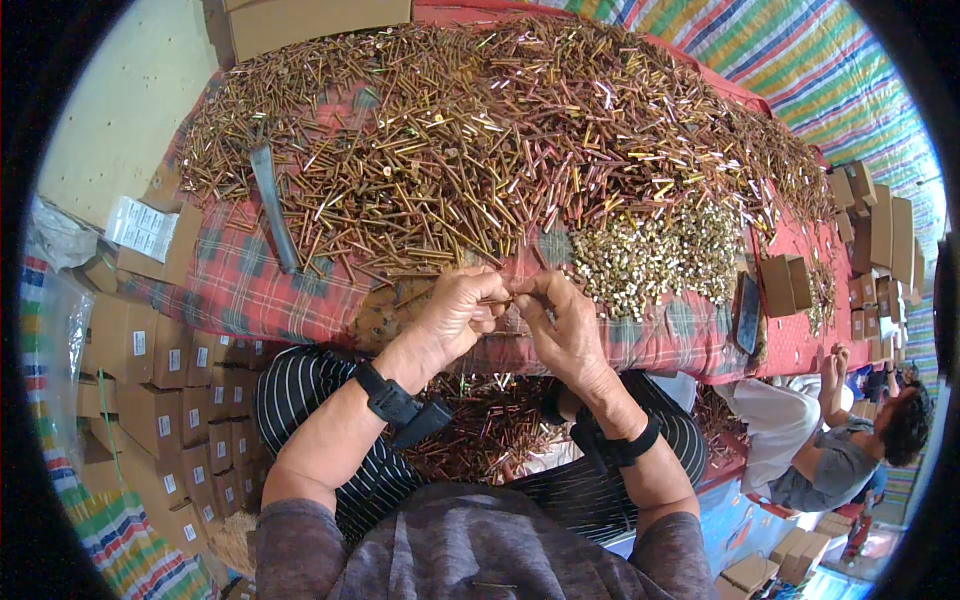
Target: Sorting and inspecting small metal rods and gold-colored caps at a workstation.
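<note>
Centrally, your left hand [462, 308] and right hand [562, 325] meet tip to tip, thumbs and forefingers apparently pinched together on a small metal piece [512, 300], mostly hidden. From there, a heap of long metal rods [430, 150] spreads at 12 o'clock; small pale metal pieces [660, 258] lie between 2 and 3 o'clock. Best to pinch lightly, steady one side, and align the tips before pressing.
</note>
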A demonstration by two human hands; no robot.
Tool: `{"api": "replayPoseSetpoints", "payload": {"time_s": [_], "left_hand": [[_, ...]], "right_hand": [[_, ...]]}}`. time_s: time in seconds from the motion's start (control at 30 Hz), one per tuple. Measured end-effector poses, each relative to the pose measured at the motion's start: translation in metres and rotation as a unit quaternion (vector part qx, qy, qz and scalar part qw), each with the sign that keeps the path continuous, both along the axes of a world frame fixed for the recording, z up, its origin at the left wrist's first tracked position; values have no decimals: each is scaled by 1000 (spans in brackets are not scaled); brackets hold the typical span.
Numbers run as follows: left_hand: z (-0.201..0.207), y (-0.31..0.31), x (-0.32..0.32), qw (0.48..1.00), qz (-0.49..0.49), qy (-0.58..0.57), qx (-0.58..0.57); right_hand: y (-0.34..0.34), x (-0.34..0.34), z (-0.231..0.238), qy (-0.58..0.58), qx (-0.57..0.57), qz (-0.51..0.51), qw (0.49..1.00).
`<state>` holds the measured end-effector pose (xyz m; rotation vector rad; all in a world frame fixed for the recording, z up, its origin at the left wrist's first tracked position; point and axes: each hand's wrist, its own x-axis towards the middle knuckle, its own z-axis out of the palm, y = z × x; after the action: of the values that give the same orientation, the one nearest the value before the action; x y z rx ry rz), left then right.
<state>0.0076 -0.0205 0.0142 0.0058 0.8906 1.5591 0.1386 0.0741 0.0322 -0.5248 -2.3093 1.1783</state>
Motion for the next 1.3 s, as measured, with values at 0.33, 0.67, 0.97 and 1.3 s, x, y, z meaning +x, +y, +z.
{"api": "replayPoseSetpoints", "payload": {"time_s": [0.33,0.67,0.97,1.3], "left_hand": [[-2,2,0,993,-11,116,9],[-8,-3,-1,986,-21,157,42],[-4,-28,-32,612,-149,765,-137],[-15,-37,-39,529,-112,821,-185]], "right_hand": [[4,2,-23,-9,-262,-23,965],[1,-1,-1,-85,-72,-16,994],[39,0,-27,-154,218,-122,956],[37,-13,-38,-196,366,-118,902]]}}
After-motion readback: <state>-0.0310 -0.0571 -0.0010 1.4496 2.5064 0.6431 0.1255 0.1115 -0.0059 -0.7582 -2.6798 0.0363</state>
